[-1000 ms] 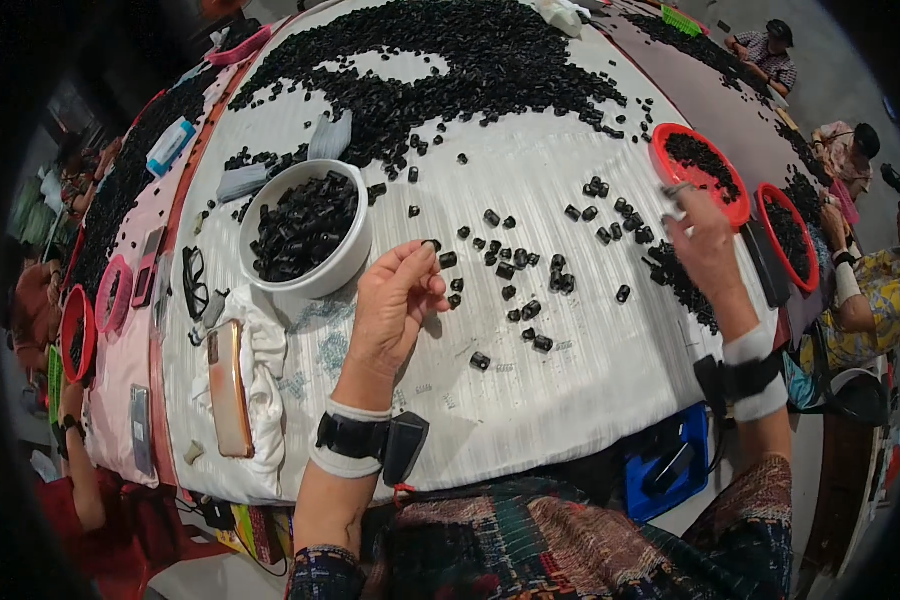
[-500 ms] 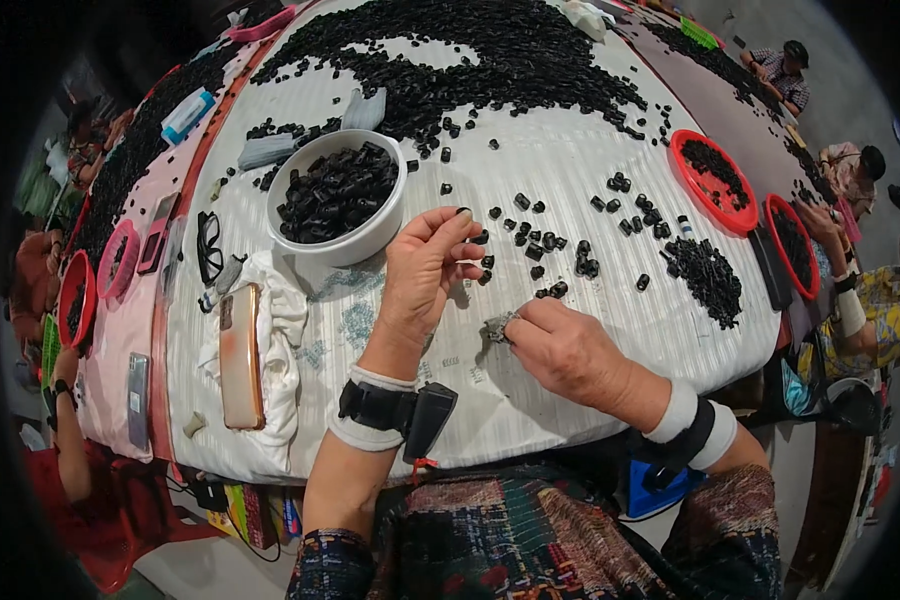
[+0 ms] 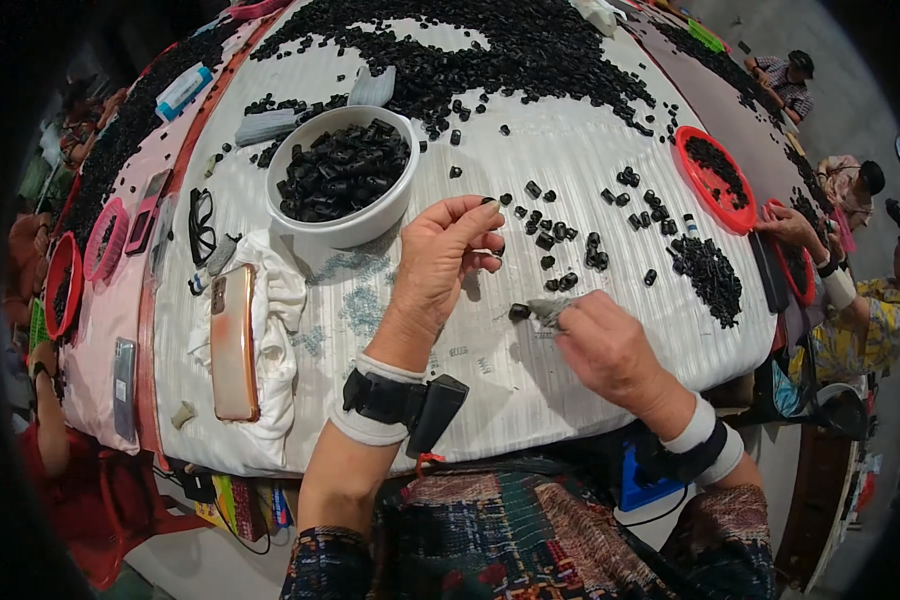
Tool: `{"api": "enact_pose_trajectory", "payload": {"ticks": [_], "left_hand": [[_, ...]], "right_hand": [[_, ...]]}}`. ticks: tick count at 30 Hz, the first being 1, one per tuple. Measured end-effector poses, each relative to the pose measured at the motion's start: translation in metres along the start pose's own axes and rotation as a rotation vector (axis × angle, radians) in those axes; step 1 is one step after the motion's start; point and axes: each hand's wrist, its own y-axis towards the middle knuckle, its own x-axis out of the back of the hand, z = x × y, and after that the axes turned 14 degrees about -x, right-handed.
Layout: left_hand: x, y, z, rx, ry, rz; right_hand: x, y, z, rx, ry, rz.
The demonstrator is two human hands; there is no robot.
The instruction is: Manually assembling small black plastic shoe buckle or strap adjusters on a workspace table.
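My left hand (image 3: 448, 258) is closed in a pinch above the white-covered table (image 3: 400, 440). A small black plastic piece (image 3: 490, 203) shows at its thumb and fingertip. My right hand (image 3: 615, 350) is lower and to the right, fingers closed. Grey cloth-like material (image 3: 548, 312) shows at its fingertips; whether it is held or worn, I cannot make out. A short black cylinder (image 3: 519, 312) lies against or just beside the grey tip. Several loose black pieces (image 3: 550, 235) are scattered beyond both hands. A white bowl (image 3: 345, 235) full of black pieces stands left of my left hand.
Black pieces (image 3: 560, 60) cover the far table. A pile of small black parts (image 3: 707, 280) and a red basket (image 3: 700, 200) are on the right. A phone (image 3: 232, 345) on white cloth (image 3: 275, 390) and glasses (image 3: 200, 230) lie left. Other people (image 3: 790, 85) sit at both sides.
My right hand has moved slightly right, and a black cylinder now shows by its grey-tipped fingers. My left hand keeps its pinch. The view has shifted a little.
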Motion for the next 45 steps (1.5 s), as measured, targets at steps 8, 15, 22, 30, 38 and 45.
{"api": "enact_pose_trajectory", "payload": {"ticks": [8, 15, 22, 30, 38, 45], "left_hand": [[-0.004, -0.003, 0.000, -0.028, 0.111, 0.075], [-0.011, -0.012, -0.002, -0.062, 0.217, 0.225], [-0.017, -0.014, -0.004, -0.077, 0.326, 0.284], [-0.019, -0.015, -0.006, -0.045, 0.358, 0.267], [-0.021, -0.017, -0.007, -0.065, 0.378, 0.230], [-0.019, -0.016, -0.007, -0.068, 0.408, 0.258]], "right_hand": [[-0.010, 0.003, -0.001, 0.026, -0.089, -0.078], [0.028, 0.049, 0.004, 0.006, 0.082, -0.224], [0.029, 0.064, 0.008, 0.097, -0.076, -0.126], [0.021, 0.069, 0.008, 0.131, -0.120, -0.086], [0.022, 0.071, 0.004, 0.155, -0.192, -0.092], [0.019, 0.072, 0.004, 0.218, -0.245, -0.060]]}}
